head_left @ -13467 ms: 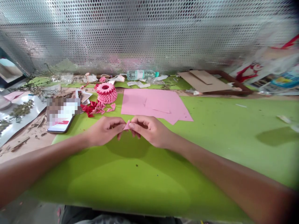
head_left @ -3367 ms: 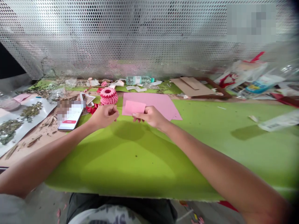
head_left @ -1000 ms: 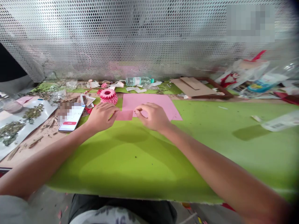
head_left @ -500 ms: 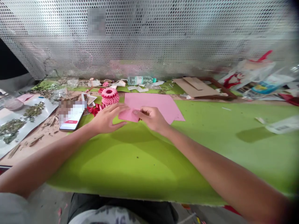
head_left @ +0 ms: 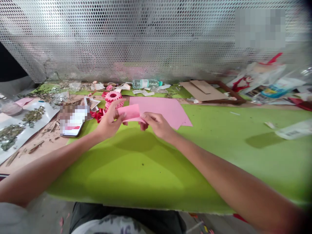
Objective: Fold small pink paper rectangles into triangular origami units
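Between my hands is a small piece of folded pink paper, held just above the green tabletop. My left hand pinches its left end, thumb on the near face. At the right end, my right hand grips the paper between thumb and bent fingers. Larger pink sheets lie flat right behind my hands. Beyond my left hand stands a stack of pleated pink paper rings, partly covered by my fingers. Red folded paper pieces lie beside it.
A phone with a lit screen lies left, near dried plant bits on a white sheet. Along the perforated metal panel are a plastic bottle, cardboard and plastic bags. A white packet is at right.
My left hand has gone from spread fingers around the paper to a pinch on its left end. The paper has been raised slightly and turned, showing a fold.
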`<state>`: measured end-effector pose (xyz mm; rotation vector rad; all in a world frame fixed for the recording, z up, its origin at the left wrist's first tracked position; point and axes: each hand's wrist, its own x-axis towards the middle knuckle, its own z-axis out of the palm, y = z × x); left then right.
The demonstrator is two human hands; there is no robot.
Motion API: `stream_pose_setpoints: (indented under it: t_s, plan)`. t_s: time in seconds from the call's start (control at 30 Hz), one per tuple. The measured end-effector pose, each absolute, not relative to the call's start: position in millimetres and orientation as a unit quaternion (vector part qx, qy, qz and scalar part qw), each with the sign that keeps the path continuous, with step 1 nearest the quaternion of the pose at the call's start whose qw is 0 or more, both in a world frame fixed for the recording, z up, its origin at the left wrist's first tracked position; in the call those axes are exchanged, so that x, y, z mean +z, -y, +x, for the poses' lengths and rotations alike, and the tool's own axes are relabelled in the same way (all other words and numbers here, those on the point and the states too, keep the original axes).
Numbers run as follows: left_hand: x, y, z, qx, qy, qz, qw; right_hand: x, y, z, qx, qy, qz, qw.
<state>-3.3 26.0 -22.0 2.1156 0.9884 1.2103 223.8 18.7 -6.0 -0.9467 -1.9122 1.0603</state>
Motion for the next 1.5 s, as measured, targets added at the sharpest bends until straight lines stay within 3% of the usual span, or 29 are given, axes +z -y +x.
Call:
stream_pose_setpoints:
  t_s: [0.27,0.5,0.77,1.27,1.5]
  plan:
    - [-20,-28,-7,0.435,-0.384,0.797,0.167,-11,-16,220,0.322,0.774,-0.397,0.374]
    - [-11,-24,-5,0.421,-0.324,0.788,0.312,-14,-15,218,0.341,0.782,-0.382,0.355]
    - [-15,-26,-6,0.387,-0.398,0.777,0.296,-13,-19,220,0.328,0.786,-0.382,0.36]
    - [-13,-27,-6,0.41,-0.432,0.763,0.252,-12,-29,224,0.484,0.686,-0.376,0.392]
    - [-11,-28,-6,0.413,-0.43,0.769,0.232,-14,-31,223,0.502,0.669,-0.385,0.389]
